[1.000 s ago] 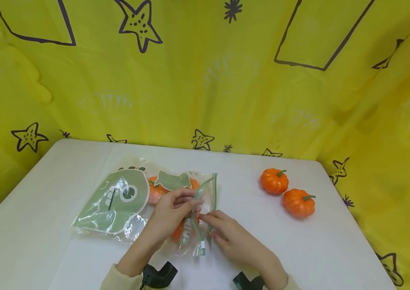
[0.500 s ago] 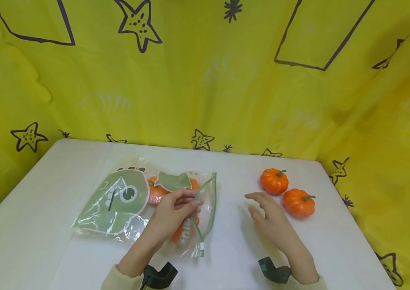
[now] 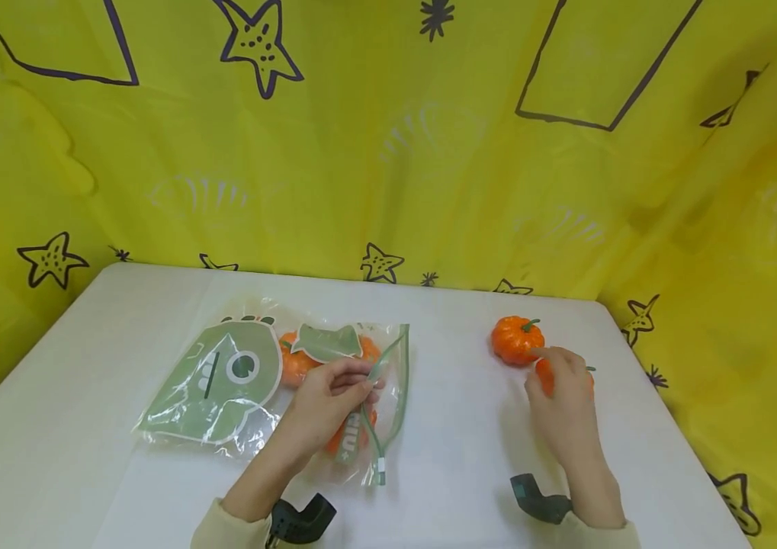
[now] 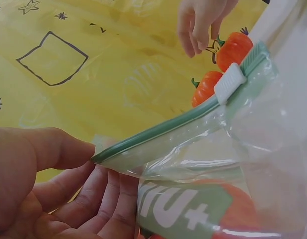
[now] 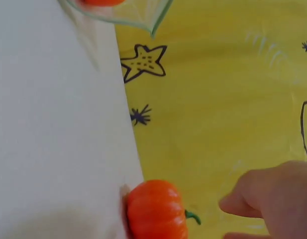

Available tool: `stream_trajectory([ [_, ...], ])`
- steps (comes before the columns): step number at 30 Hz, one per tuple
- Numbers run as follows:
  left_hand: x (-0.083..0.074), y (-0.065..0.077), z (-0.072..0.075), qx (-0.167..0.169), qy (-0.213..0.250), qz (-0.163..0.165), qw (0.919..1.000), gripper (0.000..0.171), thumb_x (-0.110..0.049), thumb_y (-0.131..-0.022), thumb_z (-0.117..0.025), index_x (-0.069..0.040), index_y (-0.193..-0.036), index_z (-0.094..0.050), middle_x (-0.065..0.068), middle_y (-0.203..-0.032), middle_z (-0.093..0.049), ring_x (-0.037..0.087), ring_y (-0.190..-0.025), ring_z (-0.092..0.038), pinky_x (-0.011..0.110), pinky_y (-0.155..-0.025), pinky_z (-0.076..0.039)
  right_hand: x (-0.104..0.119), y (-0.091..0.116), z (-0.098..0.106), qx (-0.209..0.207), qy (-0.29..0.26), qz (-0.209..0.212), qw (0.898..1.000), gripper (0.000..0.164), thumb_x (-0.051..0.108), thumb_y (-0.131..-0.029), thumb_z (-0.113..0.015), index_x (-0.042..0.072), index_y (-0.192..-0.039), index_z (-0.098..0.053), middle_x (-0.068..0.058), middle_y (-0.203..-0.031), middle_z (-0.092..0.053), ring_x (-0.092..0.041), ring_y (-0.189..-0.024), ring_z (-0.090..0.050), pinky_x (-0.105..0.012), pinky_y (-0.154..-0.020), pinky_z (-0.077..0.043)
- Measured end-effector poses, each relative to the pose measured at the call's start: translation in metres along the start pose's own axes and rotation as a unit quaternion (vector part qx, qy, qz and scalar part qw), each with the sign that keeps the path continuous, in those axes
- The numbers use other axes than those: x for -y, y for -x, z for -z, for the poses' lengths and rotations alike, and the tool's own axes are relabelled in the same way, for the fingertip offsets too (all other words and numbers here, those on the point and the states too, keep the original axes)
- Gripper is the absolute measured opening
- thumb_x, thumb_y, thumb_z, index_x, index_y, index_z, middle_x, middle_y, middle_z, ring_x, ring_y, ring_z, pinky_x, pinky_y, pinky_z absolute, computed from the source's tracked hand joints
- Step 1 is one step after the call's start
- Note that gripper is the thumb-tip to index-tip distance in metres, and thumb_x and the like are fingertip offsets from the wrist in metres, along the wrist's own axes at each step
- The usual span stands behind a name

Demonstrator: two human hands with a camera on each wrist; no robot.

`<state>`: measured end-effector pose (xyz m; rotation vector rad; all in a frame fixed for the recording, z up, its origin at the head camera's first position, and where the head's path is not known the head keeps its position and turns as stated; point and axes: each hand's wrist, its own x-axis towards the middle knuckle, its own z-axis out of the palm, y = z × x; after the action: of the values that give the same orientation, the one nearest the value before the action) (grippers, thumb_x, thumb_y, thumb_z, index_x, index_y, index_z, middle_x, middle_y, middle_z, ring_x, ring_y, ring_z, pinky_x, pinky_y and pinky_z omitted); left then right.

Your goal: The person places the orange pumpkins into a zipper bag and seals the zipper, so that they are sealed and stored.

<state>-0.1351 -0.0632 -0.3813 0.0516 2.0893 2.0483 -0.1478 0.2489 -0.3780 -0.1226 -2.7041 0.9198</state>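
A clear zip bag [image 3: 244, 393] with green prints lies on the table, orange pumpkins [image 3: 295, 364] showing inside it. My left hand [image 3: 322, 400] pinches the green zip edge of its mouth between thumb and fingers. In the left wrist view a white slider [image 4: 230, 83] sits at one end of that zip, and the mouth gapes. My right hand [image 3: 563, 415] hovers over the nearer loose pumpkin [image 3: 545, 375], partly covering it. Its fingers bend loosely downward and hold nothing. Just beyond stands a second small pumpkin [image 3: 516, 341] with a green stem.
The white table [image 3: 443, 450] ends at a yellow cloth [image 3: 333, 168] printed with stars, which hangs behind and at both sides. A dark wrist-camera mount [image 3: 302, 520] sits at my left wrist, another mount [image 3: 541, 499] at my right.
My right hand has let go of the bag's mouth and moved right to above the nearer loose pumpkin. The left hand keeps its pinch on the bag in the same place.
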Motion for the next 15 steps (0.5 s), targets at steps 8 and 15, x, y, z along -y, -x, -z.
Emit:
stream_trajectory([
  [8, 0.001, -0.001, -0.001, 0.005, 0.001, 0.003, 1.0000, 0.027, -0.005, -0.095, -0.061, 0.000, -0.122, -0.061, 0.015, -0.108, -0.067, 0.026, -0.097, -0.071, 0.026, -0.082, -0.059, -0.020, -0.001, -0.001, -0.049, 0.007, -0.121, 0.991, 0.047, 0.011, -0.097, -0.053, -0.003, -0.141, -0.045, -0.030, -0.152, -0.024, -0.049, -0.140, -0.022, -0.066, -0.111, -0.032],
  [15, -0.002, 0.001, 0.000, 0.009, 0.002, -0.002, 1.0000, 0.029, -0.008, -0.097, -0.061, 0.001, -0.124, -0.061, 0.016, -0.111, -0.068, 0.024, -0.097, -0.071, 0.025, -0.082, -0.059, -0.027, -0.001, -0.003, -0.023, 0.017, -0.134, 0.991, 0.050, 0.016, -0.097, -0.056, -0.004, -0.142, -0.042, -0.029, -0.156, -0.017, -0.051, -0.140, -0.022, -0.068, -0.110, -0.031],
])
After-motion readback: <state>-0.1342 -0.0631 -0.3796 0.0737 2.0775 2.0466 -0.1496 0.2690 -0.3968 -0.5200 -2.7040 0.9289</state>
